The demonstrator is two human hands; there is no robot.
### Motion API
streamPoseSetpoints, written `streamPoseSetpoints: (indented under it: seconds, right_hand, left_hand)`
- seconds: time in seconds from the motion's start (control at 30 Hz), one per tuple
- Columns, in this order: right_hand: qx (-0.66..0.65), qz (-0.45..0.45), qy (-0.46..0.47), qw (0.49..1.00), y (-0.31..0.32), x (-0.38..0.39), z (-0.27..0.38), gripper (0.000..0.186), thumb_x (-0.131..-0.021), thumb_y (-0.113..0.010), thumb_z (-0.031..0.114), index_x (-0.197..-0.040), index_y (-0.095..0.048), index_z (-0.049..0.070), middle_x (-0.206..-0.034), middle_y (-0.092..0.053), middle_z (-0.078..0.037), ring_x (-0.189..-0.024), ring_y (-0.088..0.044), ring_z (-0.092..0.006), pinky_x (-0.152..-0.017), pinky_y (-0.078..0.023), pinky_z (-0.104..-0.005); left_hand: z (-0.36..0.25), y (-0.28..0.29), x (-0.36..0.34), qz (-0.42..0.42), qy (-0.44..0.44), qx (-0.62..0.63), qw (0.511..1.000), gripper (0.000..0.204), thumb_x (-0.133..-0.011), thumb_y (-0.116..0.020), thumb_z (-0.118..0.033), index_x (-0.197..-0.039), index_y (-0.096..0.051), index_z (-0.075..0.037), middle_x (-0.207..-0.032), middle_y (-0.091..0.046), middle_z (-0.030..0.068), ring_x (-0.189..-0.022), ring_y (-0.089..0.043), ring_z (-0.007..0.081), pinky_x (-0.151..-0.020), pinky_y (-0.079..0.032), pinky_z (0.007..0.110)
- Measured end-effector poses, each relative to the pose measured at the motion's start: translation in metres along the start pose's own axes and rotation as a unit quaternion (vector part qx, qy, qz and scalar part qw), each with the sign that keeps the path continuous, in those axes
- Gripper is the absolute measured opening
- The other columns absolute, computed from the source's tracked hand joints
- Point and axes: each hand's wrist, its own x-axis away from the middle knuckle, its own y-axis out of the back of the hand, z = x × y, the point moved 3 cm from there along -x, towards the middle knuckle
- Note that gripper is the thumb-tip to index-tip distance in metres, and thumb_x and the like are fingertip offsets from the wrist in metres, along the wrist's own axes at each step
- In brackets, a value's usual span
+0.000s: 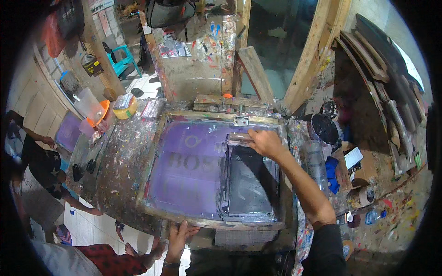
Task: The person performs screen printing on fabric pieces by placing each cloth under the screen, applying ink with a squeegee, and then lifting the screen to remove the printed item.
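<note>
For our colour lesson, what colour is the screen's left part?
The screen's left part is purple; head view.

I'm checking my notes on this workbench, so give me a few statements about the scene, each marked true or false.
1. The right hand grips the wooden squeegee. True.
2. The left hand is on the squeegee too. False: the left hand is at the near edge of the wooden frame.
3. The purple mesh lies left of the black area. True.
4. The background chair is red. False: the chair is turquoise.
</note>
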Motion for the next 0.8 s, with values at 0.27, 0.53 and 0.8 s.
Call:
streamPoseSetpoints:
  seconds: [0.27,0.53,0.8]
  right_hand:
    - [0.061,-0.068,-0.010,0.996,0.003,0.119,0.109,0.043,-0.081,-0.071,0.051,-0.083,-0.055,0.011,-0.066,-0.060,-0.006,-0.058,-0.066,-0.0251,-0.051,-0.051,-0.0359]
    - [-0.015,-0.016,-0.033,0.999,0.053,0.176,0.166,0.048,-0.079,-0.074,0.054,-0.087,-0.058,0.009,-0.079,-0.059,-0.007,-0.078,-0.066,-0.0273,-0.083,-0.048,-0.0504]
    - [0.107,-0.291,-0.096,0.946,0.176,0.096,0.150,0.056,-0.078,-0.071,0.062,-0.082,-0.057,0.008,-0.076,-0.053,-0.007,-0.075,-0.053,-0.0256,-0.083,-0.040,-0.0446]
  left_hand:
    - [0.007,-0.001,0.009,-0.072,-0.019,-0.020,0.997,0.034,-0.104,-0.051,-0.015,-0.130,-0.038,0.004,-0.101,-0.060,0.0155,-0.087,-0.071,0.0278,-0.079,-0.062,0.038]
    - [-0.012,-0.010,0.009,-0.024,-0.097,-0.020,0.995,0.032,-0.104,-0.053,-0.022,-0.119,-0.041,0.003,-0.098,-0.063,0.0189,-0.084,-0.072,0.0283,-0.073,-0.061,0.036]
    - [-0.156,-0.076,0.016,0.010,-0.415,-0.052,0.908,0.040,-0.099,-0.055,-0.012,-0.129,-0.032,0.002,-0.094,-0.061,0.0148,-0.089,-0.066,0.0251,-0.083,-0.056,0.039]
